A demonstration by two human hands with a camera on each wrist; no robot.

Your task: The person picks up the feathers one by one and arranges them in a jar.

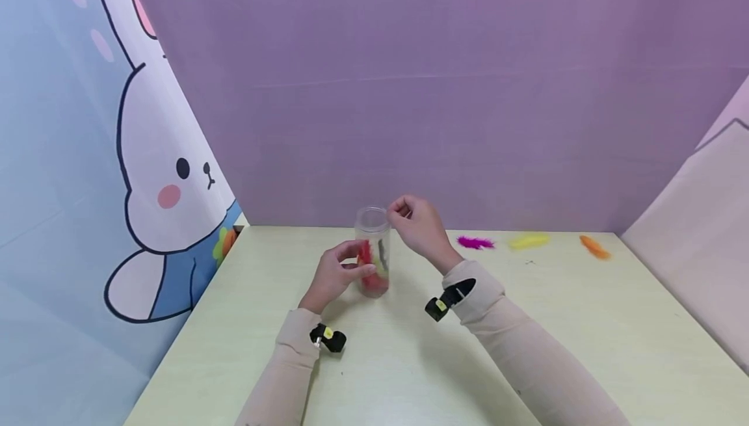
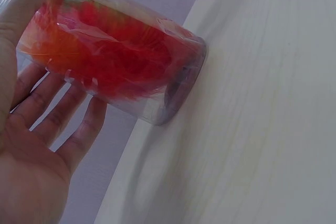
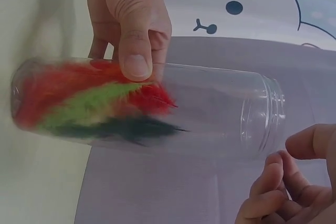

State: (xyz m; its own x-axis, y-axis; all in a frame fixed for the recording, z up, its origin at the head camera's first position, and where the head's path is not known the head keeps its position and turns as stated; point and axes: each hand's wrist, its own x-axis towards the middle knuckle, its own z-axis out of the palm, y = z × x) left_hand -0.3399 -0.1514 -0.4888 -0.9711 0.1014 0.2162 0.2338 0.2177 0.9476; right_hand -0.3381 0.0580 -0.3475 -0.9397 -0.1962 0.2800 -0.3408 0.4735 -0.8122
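A tall clear plastic jar (image 1: 380,242) stands upright on the table with no lid on its mouth. Inside its lower part are fluffy feathers in red (image 2: 121,61), orange, light green (image 3: 94,100) and dark green (image 3: 113,128). My left hand (image 1: 339,272) grips the jar from the left side, thumb across the front and fingers behind. By the rim, on the jar's right, is my right hand (image 1: 422,226) with bent fingers. Its thumb and index fingertips (image 3: 297,147) come close together right at the rim; I cannot tell whether they pinch it.
Along the back of the table to the right lie a magenta feather (image 1: 475,242), a yellow feather (image 1: 529,240) and an orange feather (image 1: 595,248). A purple backdrop (image 1: 445,107) rises behind the pale table (image 1: 585,348). A rabbit-print sheet (image 1: 152,153) hangs on the left.
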